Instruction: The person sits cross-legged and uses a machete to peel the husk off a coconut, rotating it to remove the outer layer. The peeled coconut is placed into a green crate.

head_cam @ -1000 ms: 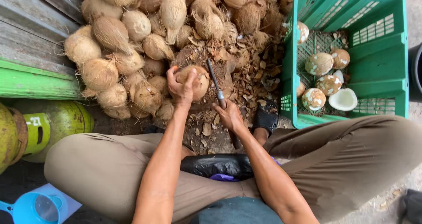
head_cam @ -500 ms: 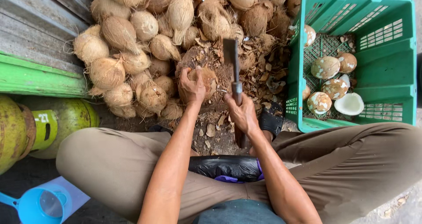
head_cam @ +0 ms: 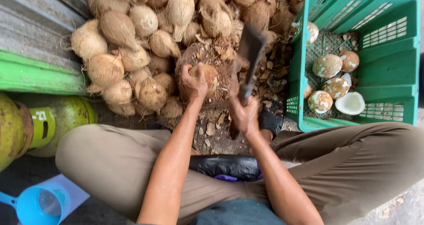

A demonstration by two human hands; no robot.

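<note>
My left hand grips a brown husked coconut and holds it on a husk-covered chopping block. To its right, my right hand is closed on the handle of a cleaver. The dark blade is raised and blurred, just right of the coconut. I sit with my knees spread in tan trousers, both arms reaching forward between them.
A pile of husked coconuts lies behind and to the left. A green plastic crate on the right holds several peeled and cracked coconuts. Green gas cylinders stand at the left, a blue funnel at bottom left. Husk chips litter the ground.
The cleaver has swung up from low beside the coconut to a raised, tilted position. My left hand has kept its hold on the coconut.
</note>
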